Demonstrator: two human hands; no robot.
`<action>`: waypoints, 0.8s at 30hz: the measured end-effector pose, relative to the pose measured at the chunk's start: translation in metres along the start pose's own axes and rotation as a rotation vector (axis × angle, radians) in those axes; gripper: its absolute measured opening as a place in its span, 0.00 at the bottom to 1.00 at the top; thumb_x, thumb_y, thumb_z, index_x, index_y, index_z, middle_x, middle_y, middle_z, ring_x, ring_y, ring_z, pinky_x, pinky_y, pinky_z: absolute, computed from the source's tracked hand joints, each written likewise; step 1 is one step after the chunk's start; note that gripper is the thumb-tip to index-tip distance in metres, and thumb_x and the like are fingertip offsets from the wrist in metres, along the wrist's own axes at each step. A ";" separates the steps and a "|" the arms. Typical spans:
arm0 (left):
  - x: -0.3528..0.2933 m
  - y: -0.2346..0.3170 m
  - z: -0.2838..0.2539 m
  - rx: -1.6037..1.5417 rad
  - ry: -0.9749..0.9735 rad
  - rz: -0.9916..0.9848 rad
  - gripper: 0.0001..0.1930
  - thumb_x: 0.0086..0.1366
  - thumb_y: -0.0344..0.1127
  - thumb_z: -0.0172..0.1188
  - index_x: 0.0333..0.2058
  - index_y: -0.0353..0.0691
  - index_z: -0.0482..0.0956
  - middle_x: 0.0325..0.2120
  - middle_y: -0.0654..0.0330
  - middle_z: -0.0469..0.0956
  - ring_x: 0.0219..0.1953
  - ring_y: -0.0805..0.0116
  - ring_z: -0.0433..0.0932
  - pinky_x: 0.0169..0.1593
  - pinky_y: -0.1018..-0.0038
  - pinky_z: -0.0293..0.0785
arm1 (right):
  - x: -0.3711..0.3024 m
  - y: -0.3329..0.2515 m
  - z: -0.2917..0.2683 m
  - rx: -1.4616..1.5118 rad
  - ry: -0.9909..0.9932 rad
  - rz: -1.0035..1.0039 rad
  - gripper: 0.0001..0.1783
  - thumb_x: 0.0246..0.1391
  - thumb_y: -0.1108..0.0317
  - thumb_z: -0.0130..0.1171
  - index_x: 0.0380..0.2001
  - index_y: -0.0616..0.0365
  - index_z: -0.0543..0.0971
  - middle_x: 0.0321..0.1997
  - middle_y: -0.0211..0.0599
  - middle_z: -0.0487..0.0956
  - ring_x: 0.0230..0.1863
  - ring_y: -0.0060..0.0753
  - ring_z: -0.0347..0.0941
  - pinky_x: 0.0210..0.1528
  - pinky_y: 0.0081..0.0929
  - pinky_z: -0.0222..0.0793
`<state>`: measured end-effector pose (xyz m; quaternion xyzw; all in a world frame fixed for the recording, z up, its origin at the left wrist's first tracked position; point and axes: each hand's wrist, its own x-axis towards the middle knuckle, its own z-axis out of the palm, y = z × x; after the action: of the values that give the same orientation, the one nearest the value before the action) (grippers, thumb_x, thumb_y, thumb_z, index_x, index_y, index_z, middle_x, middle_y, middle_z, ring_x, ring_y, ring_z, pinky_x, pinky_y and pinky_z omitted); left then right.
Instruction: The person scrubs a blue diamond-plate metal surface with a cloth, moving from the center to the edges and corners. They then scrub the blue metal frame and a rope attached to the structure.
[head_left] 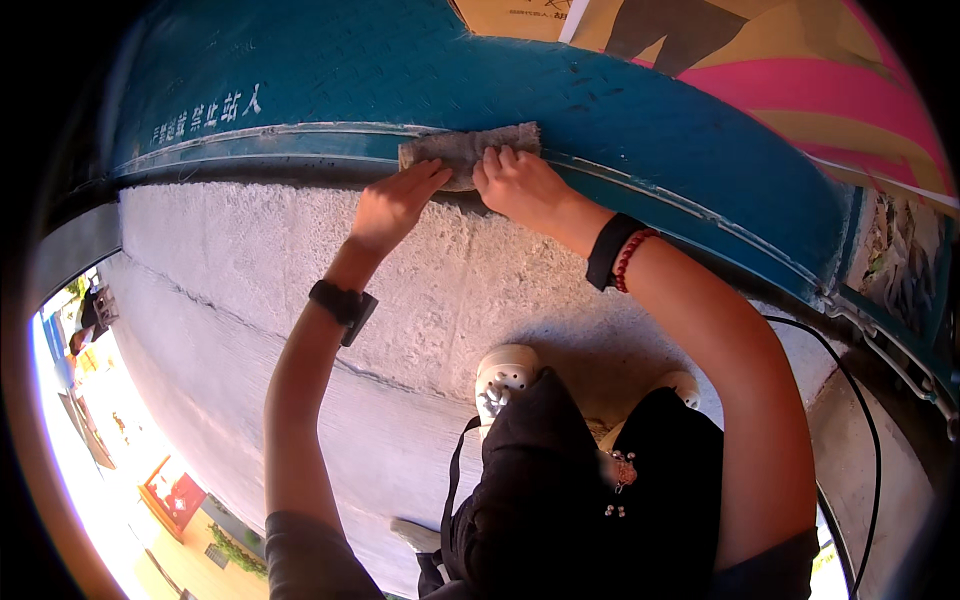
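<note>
A folded grey-brown cloth (465,150) lies across the raised front edge of a blue metal platform (400,90). My left hand (398,200) is at the cloth's near left side, its fingers held together and pressing on it. The right hand (528,188) grips the cloth at its near right side, with the fingers curled on top. Both thumbs are partly hidden. Under the cloth, the platform edge cannot be seen.
A cardboard box (790,90) with pink print stands on the platform at the far right. Rough concrete (270,270) runs along its near side. My pale clog (505,375) rests on that concrete. A black cable (868,430) curves down at the right.
</note>
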<state>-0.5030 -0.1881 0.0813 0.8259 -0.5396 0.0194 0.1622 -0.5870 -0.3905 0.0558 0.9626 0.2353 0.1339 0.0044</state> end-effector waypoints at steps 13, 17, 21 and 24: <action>0.064 0.151 0.027 -1.210 -0.371 -0.536 0.17 0.52 0.23 0.56 0.43 0.38 0.78 0.34 0.57 0.80 0.33 0.73 0.78 0.38 0.77 0.73 | -0.134 0.091 -0.124 1.024 -0.752 0.559 0.16 0.40 0.71 0.53 0.35 0.64 0.79 0.31 0.41 0.80 0.31 0.37 0.76 0.34 0.28 0.69; 0.072 0.168 0.032 -1.528 -0.673 -0.723 0.19 0.53 0.26 0.55 0.46 0.34 0.75 0.37 0.57 0.78 0.38 0.72 0.75 0.45 0.77 0.70 | -0.165 0.095 -0.143 1.417 -0.911 0.847 0.20 0.43 0.69 0.51 0.41 0.65 0.78 0.34 0.35 0.78 0.36 0.24 0.71 0.41 0.21 0.67; 0.078 0.181 0.032 -1.698 -0.747 -0.827 0.18 0.57 0.33 0.50 0.46 0.33 0.75 0.40 0.58 0.76 0.43 0.72 0.73 0.49 0.76 0.66 | -0.195 0.085 -0.146 1.692 -0.800 1.068 0.21 0.45 0.67 0.50 0.43 0.64 0.77 0.40 0.36 0.77 0.40 0.25 0.71 0.45 0.20 0.65; 0.085 0.187 0.032 -1.757 -0.759 -0.883 0.18 0.60 0.37 0.48 0.45 0.35 0.75 0.41 0.60 0.76 0.45 0.71 0.72 0.52 0.76 0.63 | -0.209 0.079 -0.150 1.776 -0.699 1.125 0.20 0.49 0.64 0.50 0.43 0.63 0.77 0.42 0.36 0.77 0.42 0.25 0.70 0.48 0.19 0.62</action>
<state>-0.6399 -0.3406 0.1142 0.4930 -0.0308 -0.6992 0.5169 -0.7686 -0.5643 0.1521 0.5779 -0.2376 -0.3787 -0.6828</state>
